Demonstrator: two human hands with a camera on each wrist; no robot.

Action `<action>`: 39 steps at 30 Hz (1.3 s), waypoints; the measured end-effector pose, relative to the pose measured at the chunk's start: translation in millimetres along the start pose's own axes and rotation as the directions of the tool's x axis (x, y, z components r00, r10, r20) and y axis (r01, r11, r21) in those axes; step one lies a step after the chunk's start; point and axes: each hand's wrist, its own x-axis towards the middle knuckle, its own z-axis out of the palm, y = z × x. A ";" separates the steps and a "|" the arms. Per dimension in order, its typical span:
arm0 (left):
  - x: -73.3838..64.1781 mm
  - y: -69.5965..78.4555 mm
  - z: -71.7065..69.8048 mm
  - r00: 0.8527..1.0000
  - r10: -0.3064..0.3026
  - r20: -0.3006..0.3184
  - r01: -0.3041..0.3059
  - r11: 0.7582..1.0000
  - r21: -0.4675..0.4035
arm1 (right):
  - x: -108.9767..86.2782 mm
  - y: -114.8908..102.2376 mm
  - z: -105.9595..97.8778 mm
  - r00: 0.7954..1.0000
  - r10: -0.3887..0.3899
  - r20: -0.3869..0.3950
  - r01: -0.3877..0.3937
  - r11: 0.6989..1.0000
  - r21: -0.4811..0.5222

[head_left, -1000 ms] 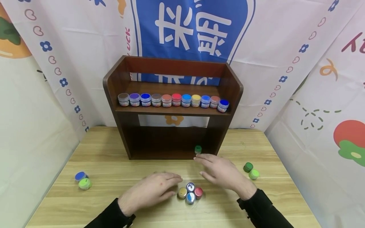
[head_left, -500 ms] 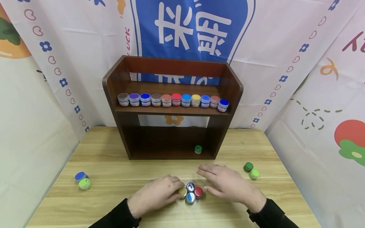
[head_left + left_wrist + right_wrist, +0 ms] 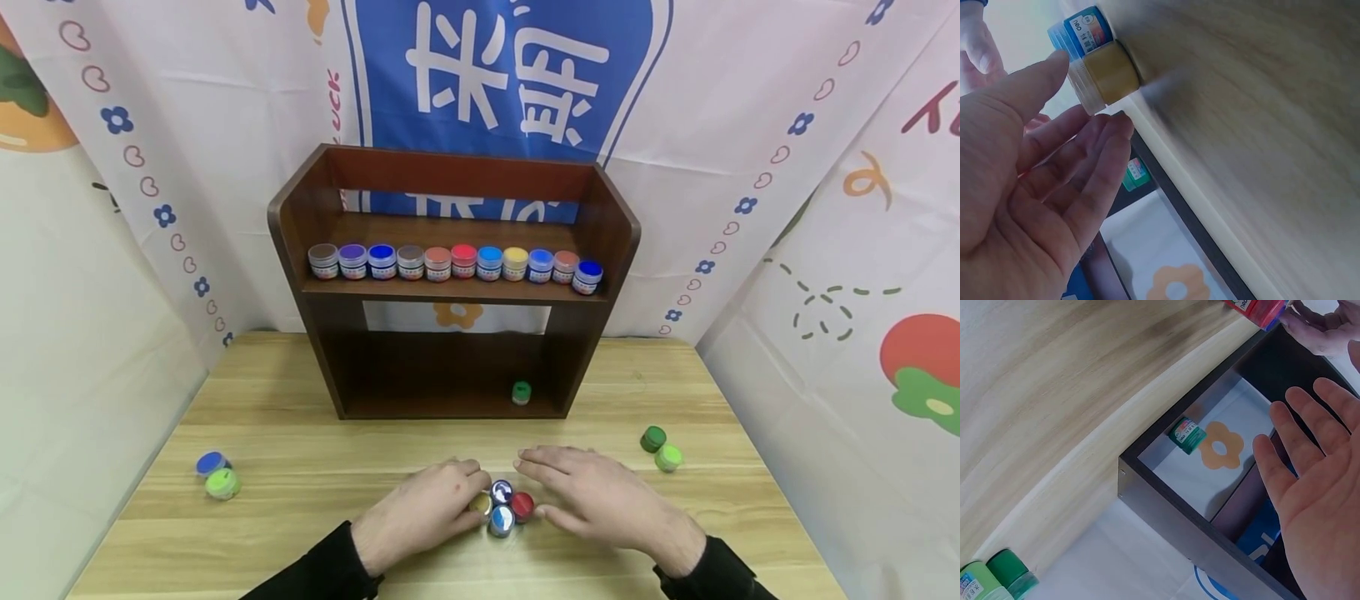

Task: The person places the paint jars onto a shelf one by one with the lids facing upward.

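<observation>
In the head view my left hand [image 3: 427, 510] has its thumb and forefinger on either side of a yellow paint jar [image 3: 481, 504], pinching it by the lid. The left wrist view shows thumb and fingertips at the clear lid of this yellow jar, with a blue-labelled jar [image 3: 1088, 31] against it. Clustered with it on the table are a dark-topped jar [image 3: 501, 492], a light-blue jar [image 3: 502, 521] and a red jar [image 3: 522, 505]. My right hand [image 3: 607, 504] hovers beside the red jar, fingers extended, holding nothing.
A dark wooden shelf [image 3: 450, 290] stands behind, with several paint jars in a row on its upper board. One green jar [image 3: 521, 392] sits on its lower board. Loose jars lie at left, blue [image 3: 213, 463] and lime [image 3: 222, 483], and at right, dark green [image 3: 653, 438] and lime [image 3: 669, 457].
My left hand has moved right onto the yellow jar. My right hand has drawn back from the shelf's green jar toward the cluster.
</observation>
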 end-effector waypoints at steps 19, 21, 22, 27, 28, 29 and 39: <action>-0.4 -8.5 -13.6 1.000 0.001 -0.005 -0.001 1.000 -0.001 | -0.7 -0.4 0.8 1.000 -0.008 -0.029 0.008 1.000 -0.015; -0.8 -11.2 -15.9 1.000 0.009 -0.015 -0.009 1.000 -0.004 | -0.7 0.0 0.5 0.999 -0.010 -0.033 0.010 1.000 -0.022; -1.0 -12.6 -17.0 1.000 0.012 -0.018 -0.012 1.000 -0.009 | -0.7 0.2 0.4 0.999 -0.013 -0.037 0.012 1.000 -0.028; -2.7 -20.8 -23.3 0.999 0.020 -0.043 -0.021 1.000 -0.022 | -0.2 1.7 0.4 0.998 -0.036 -0.061 0.032 0.998 -0.058; -3.1 -22.9 -24.8 0.999 0.018 -0.042 -0.019 0.999 -0.030 | -0.3 2.0 0.2 0.997 -0.036 -0.064 0.032 0.998 -0.059; -3.6 -24.9 -26.5 0.999 0.014 -0.040 -0.016 0.999 -0.037 | -0.2 2.1 -0.1 0.997 -0.036 -0.066 0.032 0.998 -0.059; -1.3 -46.9 -37.8 0.998 -0.030 -0.058 0.028 0.999 -0.039 | 2.3 5.0 -3.1 0.999 0.042 -0.017 -0.042 0.999 0.007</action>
